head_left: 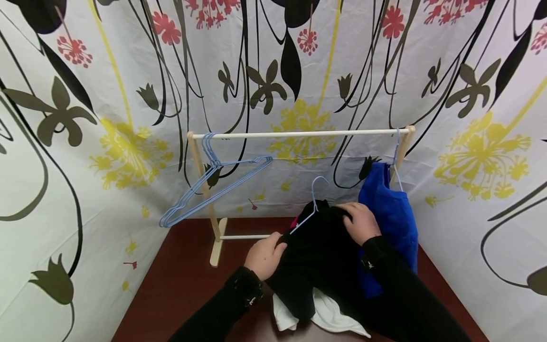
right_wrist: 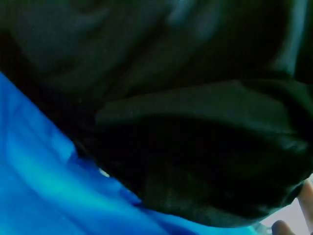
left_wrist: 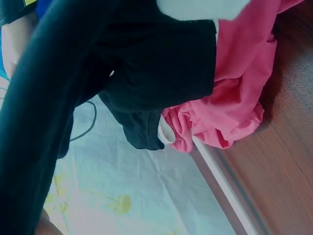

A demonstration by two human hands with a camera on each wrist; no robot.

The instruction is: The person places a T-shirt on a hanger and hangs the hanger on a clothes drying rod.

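Black garment (head_left: 314, 266), held by left hand (head_left: 265, 256) and right hand (head_left: 361, 224), seemingly hangs lengthwise, hanger hook (head_left: 313, 191) upward

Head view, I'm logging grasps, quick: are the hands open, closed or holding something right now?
Left hand: closed, holding the black garment.
Right hand: closed, holding the same garment, nearer the blue one.

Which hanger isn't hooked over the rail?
The pale-blue hanger at the black garment, between left hand and right hand; the other hangers hang from the rail.
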